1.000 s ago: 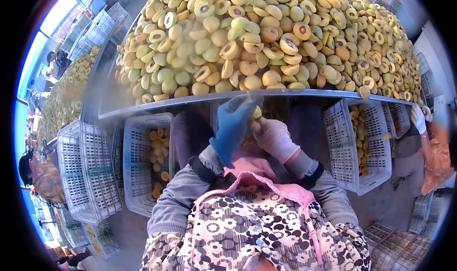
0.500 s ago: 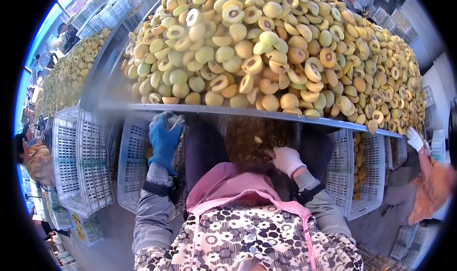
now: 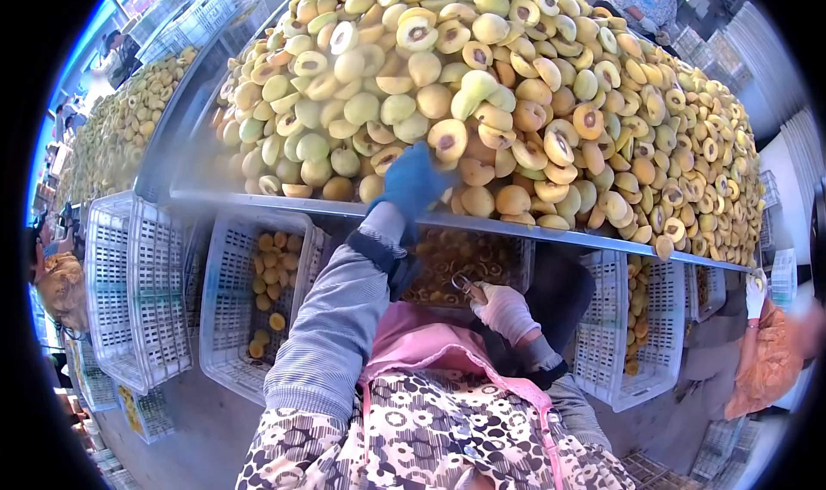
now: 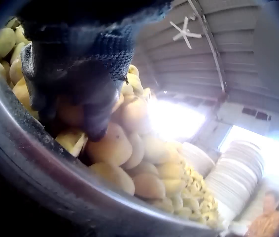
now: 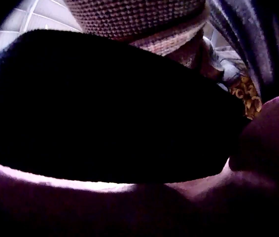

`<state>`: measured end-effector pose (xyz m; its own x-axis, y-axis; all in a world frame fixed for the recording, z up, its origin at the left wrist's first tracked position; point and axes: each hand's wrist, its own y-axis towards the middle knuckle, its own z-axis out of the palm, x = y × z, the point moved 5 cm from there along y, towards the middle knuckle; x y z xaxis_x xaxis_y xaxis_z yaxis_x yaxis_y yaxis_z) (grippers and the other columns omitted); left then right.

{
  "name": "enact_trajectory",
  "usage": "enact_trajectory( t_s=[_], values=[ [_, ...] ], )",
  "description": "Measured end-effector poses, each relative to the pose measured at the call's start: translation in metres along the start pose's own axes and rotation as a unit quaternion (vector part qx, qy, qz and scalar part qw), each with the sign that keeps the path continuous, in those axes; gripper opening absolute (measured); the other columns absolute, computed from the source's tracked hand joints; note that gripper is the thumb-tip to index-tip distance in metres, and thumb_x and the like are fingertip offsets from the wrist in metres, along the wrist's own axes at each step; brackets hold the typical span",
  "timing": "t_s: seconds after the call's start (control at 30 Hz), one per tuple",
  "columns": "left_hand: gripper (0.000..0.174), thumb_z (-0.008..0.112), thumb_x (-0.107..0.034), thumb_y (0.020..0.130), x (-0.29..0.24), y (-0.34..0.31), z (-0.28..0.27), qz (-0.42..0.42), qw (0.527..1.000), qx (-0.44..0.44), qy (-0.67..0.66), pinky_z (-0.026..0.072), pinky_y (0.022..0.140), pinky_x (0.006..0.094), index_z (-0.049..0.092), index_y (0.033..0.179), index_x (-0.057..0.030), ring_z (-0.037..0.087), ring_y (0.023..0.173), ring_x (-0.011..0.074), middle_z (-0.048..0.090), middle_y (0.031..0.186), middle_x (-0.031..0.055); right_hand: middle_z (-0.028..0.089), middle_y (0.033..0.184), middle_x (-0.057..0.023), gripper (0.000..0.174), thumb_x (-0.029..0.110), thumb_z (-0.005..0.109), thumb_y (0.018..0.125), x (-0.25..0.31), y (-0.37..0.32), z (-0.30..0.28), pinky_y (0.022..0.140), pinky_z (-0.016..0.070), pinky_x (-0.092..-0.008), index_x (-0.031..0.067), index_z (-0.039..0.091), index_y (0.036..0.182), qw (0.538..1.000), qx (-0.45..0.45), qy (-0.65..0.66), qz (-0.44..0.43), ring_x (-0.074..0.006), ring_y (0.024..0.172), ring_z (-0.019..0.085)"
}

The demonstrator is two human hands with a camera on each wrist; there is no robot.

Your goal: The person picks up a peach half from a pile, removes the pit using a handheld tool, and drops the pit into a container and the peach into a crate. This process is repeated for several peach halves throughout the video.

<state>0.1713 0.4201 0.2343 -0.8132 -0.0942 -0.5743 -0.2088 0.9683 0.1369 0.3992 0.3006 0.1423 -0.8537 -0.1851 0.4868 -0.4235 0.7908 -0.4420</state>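
Observation:
In the head view, my blue-gloved left hand point(image 3: 413, 180) reaches over the metal edge onto the near side of a heap of halved apricots point(image 3: 516, 103). The left wrist view shows its fingers point(image 4: 97, 118) pointing down around an apricot half point(image 4: 70, 112), which lies in shadow between thumb and fingers. Low by my lap, my right hand point(image 3: 506, 311) in a white glove holds a small tool with a metal loop point(image 3: 463, 282). Under the table edge is a tub of brownish scraps point(image 3: 447, 253). A dark cuff blocks most of the right wrist view.
The table's metal rim point(image 3: 361, 208) runs across in front of me. A white crate point(image 3: 225, 301) with some apricots stands to the left, beside stacked crates point(image 3: 138, 292). Another crate point(image 3: 602, 335) is at the right. Other people, including one in orange point(image 3: 761, 361), work nearby.
My left hand moved from close to the right hand to above the left crate, then up onto the heap. The right hand stayed low, and its looped tool now shows clearly.

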Motion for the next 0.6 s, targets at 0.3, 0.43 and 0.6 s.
enact_trajectory(
  t_s=[0.3, 0.43, 0.6],
  values=[
    [0.059, 0.075, -0.04, 0.07, 0.011, 0.0, 0.006, -0.145, 0.932, 0.106, -0.314, 0.0498, 0.057, 0.0275, 0.059, 0.107, 0.0026, 0.063, 0.069, 0.0171, 0.065, 0.082, 0.0101, 0.066, 0.086, -0.0194, 0.031, 0.03, 0.061, 0.083, 0.014, -0.002, -0.013, 0.074, 0.0493, -0.0441, 0.0101, 0.063, 0.107, 0.997, -0.03, 0.064, -0.028, -0.0366, 0.084, 0.063],
    [0.033, 0.072, -0.009, 0.073, 0.018, -0.007, 0.034, 0.054, 0.983, -0.068, -0.159, 0.0453, 0.045, 0.024, 0.062, 0.104, -0.0051, 0.059, 0.053, 0.0147, 0.065, 0.079, 0.0087, 0.065, 0.087, -0.0215, 0.031, 0.031, 0.062, 0.082, 0.023, 0.0, -0.023, 0.075, 0.0486, -0.045, 0.0073, 0.063, 0.102, 0.993, -0.069, 0.068, -0.062, -0.039, 0.084, 0.062],
    [0.039, 0.065, -0.012, 0.077, 0.021, -0.032, 0.006, -0.157, 0.825, 0.038, -0.541, 0.0524, 0.071, 0.0276, 0.055, 0.112, 0.0026, 0.065, 0.081, 0.0177, 0.066, 0.094, 0.0094, 0.066, 0.095, -0.0207, 0.046, 0.025, 0.067, 0.08, 0.045, 0.0, -0.073, 0.081, 0.0491, -0.0334, 0.0067, 0.058, 0.121, 0.946, -0.137, 0.285, -0.076, -0.0307, 0.087, 0.065]
  ],
)
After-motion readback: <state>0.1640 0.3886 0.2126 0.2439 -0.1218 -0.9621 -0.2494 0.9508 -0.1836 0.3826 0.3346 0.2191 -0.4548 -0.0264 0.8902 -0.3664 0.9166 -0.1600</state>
